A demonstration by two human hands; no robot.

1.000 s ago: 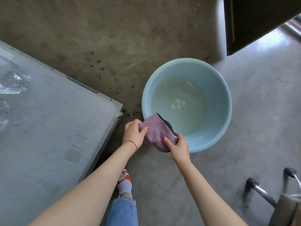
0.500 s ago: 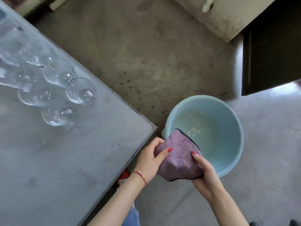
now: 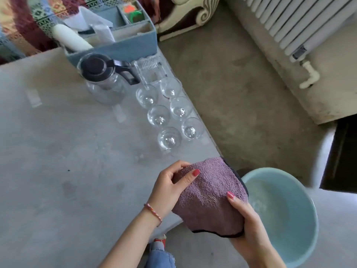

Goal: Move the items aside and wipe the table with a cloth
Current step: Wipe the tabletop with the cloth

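Purple cloth (image 3: 210, 198), folded, held over table (image 3: 67, 161) corner; six clear glasses (image 3: 170, 113) clustered upright along the edge.

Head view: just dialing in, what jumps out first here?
The purple cloth stands out first, held between the left hand and right hand at the table's near right corner. Behind it, six clear glasses stand in two rows along the right edge, beside a glass kettle with a black lid. A light blue basin sits on the floor at right.

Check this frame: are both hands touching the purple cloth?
Touching. The head view shows the left hand gripping the purple cloth at its left edge, and the right hand holding it from below on the right.
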